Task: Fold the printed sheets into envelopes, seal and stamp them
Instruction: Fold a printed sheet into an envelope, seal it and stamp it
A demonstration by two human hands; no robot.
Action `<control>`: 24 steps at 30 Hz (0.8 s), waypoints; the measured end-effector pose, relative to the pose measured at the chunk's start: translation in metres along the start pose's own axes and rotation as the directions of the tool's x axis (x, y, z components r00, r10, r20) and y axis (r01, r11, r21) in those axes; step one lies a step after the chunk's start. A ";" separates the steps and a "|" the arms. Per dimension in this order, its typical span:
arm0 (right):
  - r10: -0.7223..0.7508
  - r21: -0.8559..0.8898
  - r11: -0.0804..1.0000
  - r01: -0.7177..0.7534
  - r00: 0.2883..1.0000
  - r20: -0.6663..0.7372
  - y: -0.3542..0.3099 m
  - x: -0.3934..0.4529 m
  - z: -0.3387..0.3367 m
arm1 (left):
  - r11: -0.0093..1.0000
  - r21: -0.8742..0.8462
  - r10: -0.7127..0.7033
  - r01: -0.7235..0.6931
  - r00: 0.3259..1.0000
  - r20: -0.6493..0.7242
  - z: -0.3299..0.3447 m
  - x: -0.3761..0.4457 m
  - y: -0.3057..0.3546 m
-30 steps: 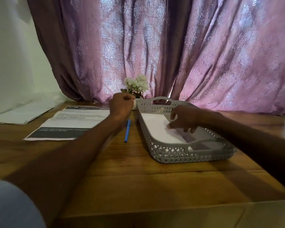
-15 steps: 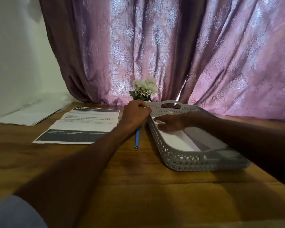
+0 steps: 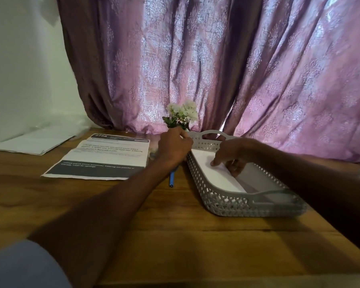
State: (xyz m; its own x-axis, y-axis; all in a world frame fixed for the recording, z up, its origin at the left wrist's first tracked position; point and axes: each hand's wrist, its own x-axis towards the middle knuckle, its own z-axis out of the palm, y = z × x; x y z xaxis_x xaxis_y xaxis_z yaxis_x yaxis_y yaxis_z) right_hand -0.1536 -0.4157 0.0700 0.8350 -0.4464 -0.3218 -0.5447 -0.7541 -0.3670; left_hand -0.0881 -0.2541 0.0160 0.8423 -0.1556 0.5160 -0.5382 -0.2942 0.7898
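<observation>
Wooden table (image 3: 175,235) before a purple curtain (image 3: 216,59): white envelopes (image 3: 208,169) lie in a grey basket (image 3: 237,206), where the right hand (image 3: 231,154) presses them with straight fingers. Left of the basket, the left hand (image 3: 174,147) is curled at its rim; I cannot tell its grasp. Farther left lie a blue pen (image 3: 171,180) and a printed sheet (image 3: 104,159).

The left hand (image 3: 174,147) hides most of the blue pen (image 3: 171,179).

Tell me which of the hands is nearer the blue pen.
Left. The left hand sits directly over the blue pen, hiding its far end; the right hand is inside the basket.
</observation>
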 end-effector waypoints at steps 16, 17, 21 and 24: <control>-0.590 -0.445 0.807 0.390 0.566 -0.575 -0.062 -0.063 0.010 | 0.903 0.343 0.290 -0.258 0.956 -0.045 -0.079 -0.008 0.004; -0.625 -0.432 0.779 0.454 0.513 -0.589 -0.075 -0.071 0.024 | 0.867 0.417 0.309 -0.274 0.951 -0.019 -0.100 -0.009 -0.009; -0.708 -0.371 0.672 0.641 0.410 -0.575 -0.129 -0.091 0.076 | 0.684 0.698 0.314 -0.214 0.949 -0.015 -0.190 -0.007 -0.070; -0.733 -0.337 0.670 0.662 0.516 -0.443 -0.172 -0.080 0.119 | 0.764 0.643 0.126 0.050 0.966 -0.224 -0.235 -0.009 -0.109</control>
State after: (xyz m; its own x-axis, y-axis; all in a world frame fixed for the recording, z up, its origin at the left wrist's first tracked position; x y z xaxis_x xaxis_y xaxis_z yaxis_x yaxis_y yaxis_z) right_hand -0.1359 -0.1925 0.0551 0.8651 0.1082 0.4897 0.2139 -0.9628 -0.1651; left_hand -0.0434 0.0014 0.0034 0.7396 0.0241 0.6726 -0.3506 -0.8392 0.4157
